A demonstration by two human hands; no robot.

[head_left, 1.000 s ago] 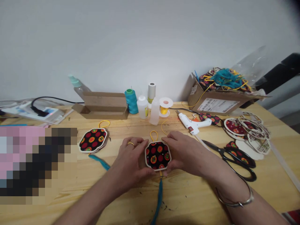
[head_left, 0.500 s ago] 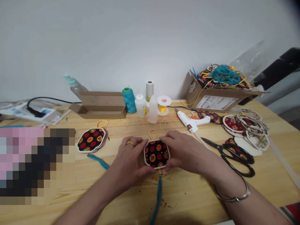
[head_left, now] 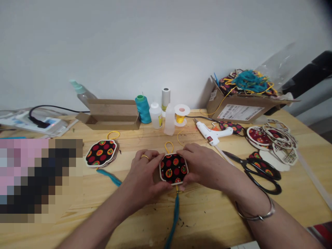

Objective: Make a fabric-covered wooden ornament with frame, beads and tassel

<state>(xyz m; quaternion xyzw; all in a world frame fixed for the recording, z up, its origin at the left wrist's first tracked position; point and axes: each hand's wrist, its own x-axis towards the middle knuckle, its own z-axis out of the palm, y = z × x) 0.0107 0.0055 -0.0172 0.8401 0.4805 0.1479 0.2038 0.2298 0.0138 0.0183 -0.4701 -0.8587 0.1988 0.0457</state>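
Note:
Between my hands is a pendant (head_left: 173, 168) with dark floral fabric inside a pale scalloped frame. A yellow loop (head_left: 169, 147) rises from its top, and a teal tassel (head_left: 175, 212) hangs from below, lying on the table toward me. My left hand (head_left: 146, 174) grips the left edge, thumb at the lower corner. The right side is held by my right hand (head_left: 201, 166), its thumb near the lower right corner. Fingertips behind the frame are partly hidden. To the left lies a stack of similar pendants (head_left: 101, 154) with a yellow loop and teal tassel.
Black scissors (head_left: 249, 166) and a white glue gun (head_left: 214, 133) lie to the right, near loose frames (head_left: 281, 138). Along the wall stand an open cardboard box (head_left: 111, 116), teal thread (head_left: 143, 110), bottles (head_left: 169, 120) and a yellow cord spool (head_left: 180, 116). A filled carton (head_left: 240, 112) stands back right.
Both hands keep their hold on the pendant, which stays in nearly the same place. The whole view has shifted very slightly.

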